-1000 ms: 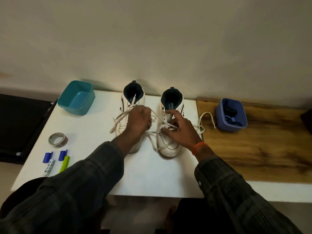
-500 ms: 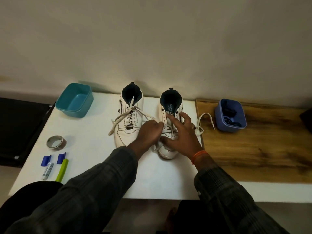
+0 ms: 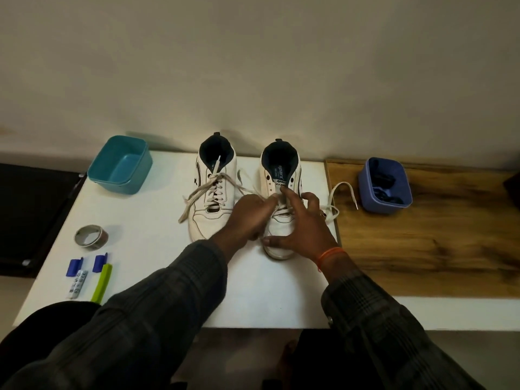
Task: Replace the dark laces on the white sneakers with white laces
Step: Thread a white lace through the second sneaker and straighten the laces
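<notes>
The right shoe (image 3: pixel 281 209) stands beside the laced left shoe (image 3: pixel 213 204) on the white table (image 3: pixel 157 249). The left hand (image 3: pixel 250 215) seemingly pinches its white lace (image 3: pixel 334 198) at the eyelets; the right hand (image 3: pixel 301 229), fingers spread, steadies it. A blue tub (image 3: pixel 385 187) of dark laces sits clear.

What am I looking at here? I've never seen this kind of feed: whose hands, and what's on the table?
No machine here: a head-worn camera looks down at a person's own hands. The left hand pinches the white lace on the right sneaker, where the right hand rests with spread fingers. The left sneaker is already laced white. On the white table are a teal tub, a tape roll and markers. The blue tub on the wooden board holds something dark.
</notes>
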